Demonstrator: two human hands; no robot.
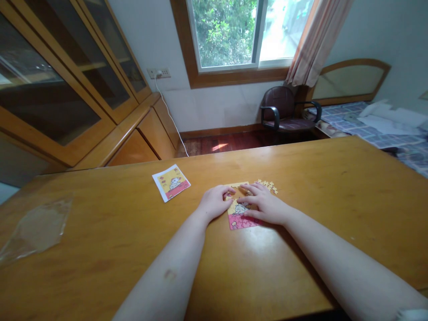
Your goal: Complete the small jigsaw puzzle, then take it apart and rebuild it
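A partly assembled jigsaw puzzle lies flat on the wooden table, pink along its near edge and yellow above, with a white cartoon animal in the middle. A gap of bare table shows in its upper part. My left hand rests at the puzzle's left edge, fingers curled, and whether a piece is under its fingertips is hidden. Over the right side lies my right hand, its fingers spread across the puzzle. Beyond that hand is a small heap of loose puzzle pieces, partly covered by it.
A picture card with the same cartoon design lies left of the puzzle. A clear plastic bag is at the table's far left. Behind the table stand a chair, a bed and a glass-door cabinet.
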